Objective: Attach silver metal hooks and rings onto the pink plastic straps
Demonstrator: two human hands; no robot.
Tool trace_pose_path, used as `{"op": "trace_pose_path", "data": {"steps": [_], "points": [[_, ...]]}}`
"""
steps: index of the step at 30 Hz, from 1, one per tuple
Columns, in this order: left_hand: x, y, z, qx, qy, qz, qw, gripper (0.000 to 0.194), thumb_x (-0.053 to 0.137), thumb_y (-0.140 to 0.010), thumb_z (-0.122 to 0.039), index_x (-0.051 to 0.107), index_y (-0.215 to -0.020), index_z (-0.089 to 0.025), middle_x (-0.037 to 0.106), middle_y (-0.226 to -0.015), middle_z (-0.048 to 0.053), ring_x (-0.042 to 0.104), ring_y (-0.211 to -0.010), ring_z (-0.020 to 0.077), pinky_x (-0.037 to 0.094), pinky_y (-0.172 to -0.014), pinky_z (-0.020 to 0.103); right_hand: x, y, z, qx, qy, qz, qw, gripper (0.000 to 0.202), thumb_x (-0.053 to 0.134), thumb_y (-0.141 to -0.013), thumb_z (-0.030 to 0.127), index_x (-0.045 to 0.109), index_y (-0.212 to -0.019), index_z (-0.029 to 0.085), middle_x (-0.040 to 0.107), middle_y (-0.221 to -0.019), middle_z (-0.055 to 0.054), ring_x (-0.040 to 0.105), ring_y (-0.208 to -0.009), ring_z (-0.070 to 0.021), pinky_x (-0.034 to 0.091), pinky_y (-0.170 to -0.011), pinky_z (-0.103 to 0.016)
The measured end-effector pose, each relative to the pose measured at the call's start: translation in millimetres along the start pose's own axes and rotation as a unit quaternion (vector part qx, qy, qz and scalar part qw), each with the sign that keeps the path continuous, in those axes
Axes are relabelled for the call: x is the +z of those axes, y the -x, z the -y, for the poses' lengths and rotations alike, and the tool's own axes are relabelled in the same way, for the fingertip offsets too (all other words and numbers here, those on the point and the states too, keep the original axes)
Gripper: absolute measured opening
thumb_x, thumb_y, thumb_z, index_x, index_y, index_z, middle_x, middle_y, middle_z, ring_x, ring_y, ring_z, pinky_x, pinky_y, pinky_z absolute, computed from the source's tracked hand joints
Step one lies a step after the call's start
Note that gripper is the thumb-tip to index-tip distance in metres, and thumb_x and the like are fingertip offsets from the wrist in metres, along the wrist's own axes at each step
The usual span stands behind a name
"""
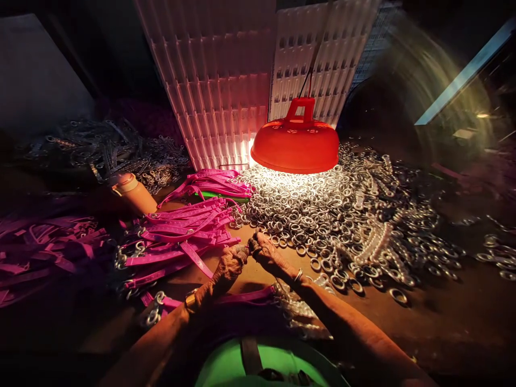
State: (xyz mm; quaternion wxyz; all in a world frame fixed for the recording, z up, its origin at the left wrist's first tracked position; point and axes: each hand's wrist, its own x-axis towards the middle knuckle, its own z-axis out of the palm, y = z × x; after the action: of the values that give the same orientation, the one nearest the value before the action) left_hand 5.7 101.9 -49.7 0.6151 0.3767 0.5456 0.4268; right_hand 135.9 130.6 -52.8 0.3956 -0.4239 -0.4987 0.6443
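A: so what could've gone wrong there?
B: Left hand [230, 264] and right hand [269, 255] met mid-frame, fingers curled in; couldn't tell if they pinched anything. One bump could've sent shiny round metal rings [306, 215], right of centre, rolling into the flat magenta straps [193, 213], centre-left.
A: beyond that?
B: domed red lampshade [295, 144], ridged panel [226, 107], upper middle.

1. Left of the left hand [234, 263], spread pink straps [181, 228] block low passage.
2. Beyond the right hand [265, 250], heaped metal rings [298, 223] obstruct, with a red lamp [296, 142] overhead.
3. Just beyond both hands, narrow bare tabletop [244, 233] leaves slim passage.
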Motion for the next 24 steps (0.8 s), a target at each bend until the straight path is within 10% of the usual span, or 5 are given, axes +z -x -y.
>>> {"op": "trace_pose_path", "data": {"steps": [4,9,15,20,24], "points": [[-4.9,-4,0,-0.036,-0.034,0.001,0.999,0.027,0.064,-0.069,-0.037,0.054,-0.062,-0.014,0.049,-0.048,0.001,0.036,-0.036,0.0067,0.020,-0.034,0.020,-3,-4,10,-0.053,0.080,-0.011,0.995,0.021,0.049,-0.080,0.024,0.036,-0.063,0.022,0.039,-0.063,0.001,0.031,-0.061,-0.0130,0.035,-0.058,-0.026],[-15.7,19,-28,-0.074,0.012,0.069,0.995,0.039,0.068,-0.056,-0.049,0.053,-0.064,-0.014,0.040,-0.045,-0.006,0.027,-0.035,0.0032,0.015,-0.036,0.019,-11,14,36,-0.158,0.254,0.115,0.947,0.012,0.060,-0.073,0.023,0.051,-0.081,0.020,0.049,-0.070,0.000,0.043,-0.065,-0.0133,0.038,-0.066,-0.027],[-19.4,60,-64,-0.132,-0.124,0.183,0.966,0.050,0.066,-0.058,-0.062,0.045,-0.052,-0.016,0.030,-0.042,-0.006,0.022,-0.038,0.0038,0.010,-0.040,0.025,0,83,45,-0.119,0.326,0.162,0.924,0.014,0.050,-0.086,0.025,0.049,-0.098,0.018,0.051,-0.064,0.000,0.031,-0.050,-0.0091,0.020,-0.051,-0.026],[-15.9,87,-41,-0.129,-0.070,0.278,0.949,0.056,0.065,-0.067,-0.058,0.032,-0.048,-0.016,0.030,-0.053,-0.003,0.025,-0.049,0.0056,0.015,-0.046,0.026,8,122,41,-0.067,0.303,0.145,0.940,0.018,0.060,-0.076,0.023,0.048,-0.089,0.020,0.049,-0.060,0.001,0.025,-0.048,-0.0084,0.016,-0.050,-0.027],[-12.0,105,-20,-0.148,0.020,0.219,0.964,0.059,0.073,-0.060,-0.057,0.037,-0.041,-0.015,0.035,-0.049,-0.001,0.030,-0.045,0.0056,0.017,-0.044,0.025,9,132,31,0.064,0.214,0.157,0.962,0.019,0.060,-0.077,0.033,0.047,-0.083,0.020,0.052,-0.062,0.001,0.032,-0.050,-0.0091,0.020,-0.048,-0.025]]}}
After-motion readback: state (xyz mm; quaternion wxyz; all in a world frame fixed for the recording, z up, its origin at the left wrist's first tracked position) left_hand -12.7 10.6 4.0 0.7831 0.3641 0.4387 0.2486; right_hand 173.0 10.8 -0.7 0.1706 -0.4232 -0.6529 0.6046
